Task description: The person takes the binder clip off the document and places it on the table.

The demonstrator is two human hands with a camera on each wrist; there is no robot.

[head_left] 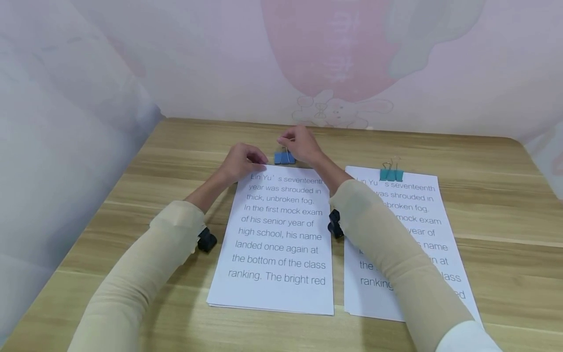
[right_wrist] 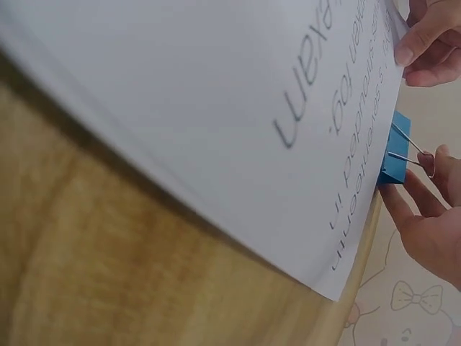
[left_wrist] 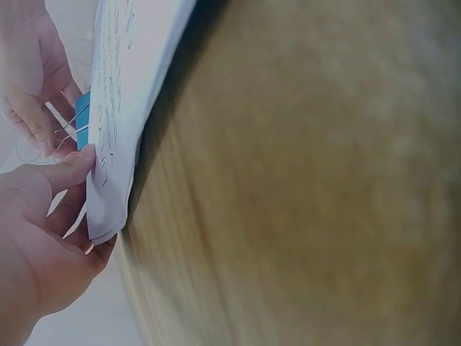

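A: Where's the blue binder clip (head_left: 284, 157)?

B: At the top edge of the left paper stack (head_left: 277, 239), about mid-width, jaws on the sheets. The right wrist view shows its blue body against the paper edge, wire handles sticking out away from the stack.

A: Right hand (head_left: 301, 144)?

B: On the clip. Fingers curled, pinching the wire handles; the fingertips (right_wrist: 425, 160) are on the wire loops in the right wrist view. Grip is narrow and closed around the handles.

A: Left hand (head_left: 241, 161)?

B: At the top left corner of the same stack. The left wrist view shows the thumb (left_wrist: 70, 171) on top of the sheets and the fingers curled underneath, so it is pinching the corner. That corner looks slightly lifted off the wooden table (head_left: 492, 195).

A: Hands touching each other?

B: No. Close together, with the clip between them.

A: Anything else on the table?

B: A second paper stack (head_left: 422, 230) just to the right of the first, with the same printed text. It has a teal binder clip (head_left: 391, 173) on its top edge, handles up. The right forearm crosses over that stack. Both arms wear beige sleeves with a small black unit at each wrist. A pale wall with a pink cartoon print is behind the table.
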